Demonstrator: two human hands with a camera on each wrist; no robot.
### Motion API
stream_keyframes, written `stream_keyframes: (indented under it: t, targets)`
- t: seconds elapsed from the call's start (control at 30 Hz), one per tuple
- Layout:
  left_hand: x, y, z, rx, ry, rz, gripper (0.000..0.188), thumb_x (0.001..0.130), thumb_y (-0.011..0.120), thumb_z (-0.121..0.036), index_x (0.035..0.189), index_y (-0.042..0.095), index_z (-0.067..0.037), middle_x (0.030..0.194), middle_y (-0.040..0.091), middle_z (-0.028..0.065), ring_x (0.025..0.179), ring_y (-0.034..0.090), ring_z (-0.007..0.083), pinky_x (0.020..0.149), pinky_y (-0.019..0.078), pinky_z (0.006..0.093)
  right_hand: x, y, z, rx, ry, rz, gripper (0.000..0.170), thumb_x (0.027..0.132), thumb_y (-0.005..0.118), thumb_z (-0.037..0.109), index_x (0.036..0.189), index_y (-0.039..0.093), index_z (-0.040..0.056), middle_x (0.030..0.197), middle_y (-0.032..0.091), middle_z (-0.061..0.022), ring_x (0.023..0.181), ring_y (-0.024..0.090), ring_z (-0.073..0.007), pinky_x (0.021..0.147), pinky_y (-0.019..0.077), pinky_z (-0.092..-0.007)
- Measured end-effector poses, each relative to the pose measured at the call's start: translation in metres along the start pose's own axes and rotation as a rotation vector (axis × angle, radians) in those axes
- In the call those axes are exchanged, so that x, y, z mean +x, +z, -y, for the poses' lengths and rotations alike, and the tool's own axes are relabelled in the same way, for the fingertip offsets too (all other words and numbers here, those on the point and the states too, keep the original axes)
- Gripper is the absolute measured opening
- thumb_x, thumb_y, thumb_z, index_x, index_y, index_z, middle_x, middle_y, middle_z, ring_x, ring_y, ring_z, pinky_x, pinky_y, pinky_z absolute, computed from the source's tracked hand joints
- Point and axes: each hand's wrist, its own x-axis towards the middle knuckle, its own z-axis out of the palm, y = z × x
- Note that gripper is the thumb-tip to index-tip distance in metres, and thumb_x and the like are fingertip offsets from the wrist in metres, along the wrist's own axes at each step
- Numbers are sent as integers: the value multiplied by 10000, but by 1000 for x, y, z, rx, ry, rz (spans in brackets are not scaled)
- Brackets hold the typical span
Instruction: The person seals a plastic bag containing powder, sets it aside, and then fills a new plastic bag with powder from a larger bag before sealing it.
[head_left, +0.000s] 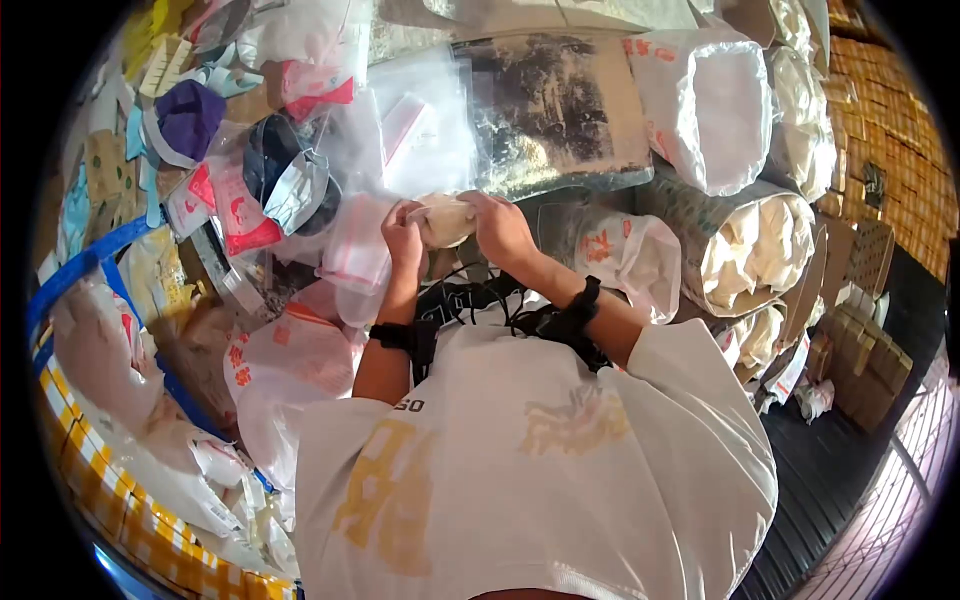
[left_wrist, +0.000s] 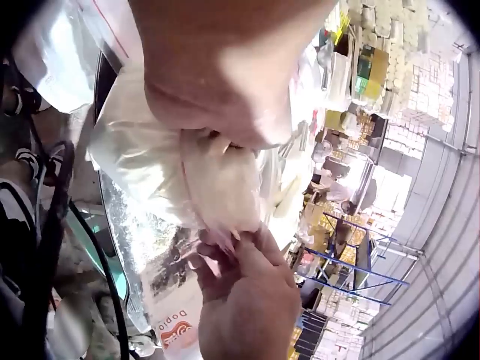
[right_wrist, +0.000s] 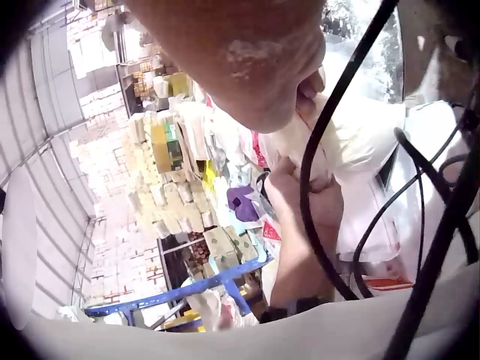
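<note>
Both hands hold a small clear plastic bag with cream-coloured contents (head_left: 446, 222) between them, near the body. In the head view the left hand (head_left: 403, 238) pinches its left edge and the right hand (head_left: 502, 232) grips its upper right edge. Seen from the left wrist, the bag (left_wrist: 221, 184) hangs between the near left hand (left_wrist: 217, 75) and the right hand (left_wrist: 251, 296), whose fingertips pinch its rim. In the right wrist view the left hand (right_wrist: 304, 202) has curled fingers at the bag's edge, and the right hand (right_wrist: 247, 67) covers part of it.
Beyond the hands lies a dusty dark-and-tan board (head_left: 560, 105), with clear plastic bags (head_left: 425, 120) to its left. Open white sacks (head_left: 725, 110) and a sack of cream-coloured pieces (head_left: 755, 250) stand right. A blue frame (head_left: 85, 262) and a purple item (head_left: 190, 120) are at left.
</note>
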Motion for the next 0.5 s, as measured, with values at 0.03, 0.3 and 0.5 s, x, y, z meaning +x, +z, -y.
stream_keyframes:
  t: [0.03,0.3,0.5]
  targets:
    - [1,-3,0,-16,-2,26,207,827,439,98,847,626,13,799,604,20,713,548,104,655,437,221,-1,-2,3,107,72,13,281,937,443,26,1156,619,30,893,679,-194,847,676,-304,781,536,-398]
    - [7,-1,4,228,158,27,226,828,640,57,1032,573,-13,906,644,50,841,611,131,756,495,251,7,24,-14,1117,707,-73,132,999,493,121,1083,578,64,963,626,-55,876,625,-163,831,528,-342]
    - [8,12,-6,597,12,-105,351,741,598,98,1071,557,-14,912,636,58,803,570,129,743,491,302,7,47,-29,1391,677,-130,129,1029,499,186,1105,511,83,970,616,-67,917,626,-164,805,530,-344]
